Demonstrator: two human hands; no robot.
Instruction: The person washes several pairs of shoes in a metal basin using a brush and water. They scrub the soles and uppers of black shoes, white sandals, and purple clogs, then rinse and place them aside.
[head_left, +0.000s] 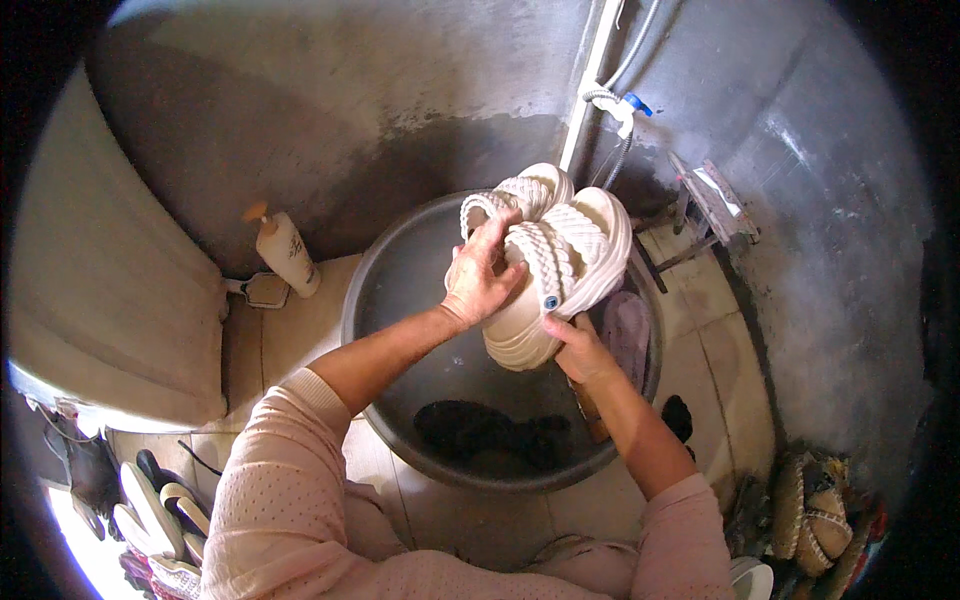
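Note:
Two cream slide sandals with braided straps are held side by side above a large dark round basin. My left hand grips them, its fingers at the strap of the left sandal and its thumb on the right one. My right hand supports the right sandal low on its outer side, near a small blue stud on the strap; some fingers are hidden beneath it. Inside the basin lie dark, wet-looking footwear and a mauve sole-shaped item. A brown, narrow object sits partly behind my right wrist.
A pump bottle and a scoop-like item stand left on the tiled floor. A blue-handled tap is on the wall, with a small stool to its right. More footwear lies lower left and lower right.

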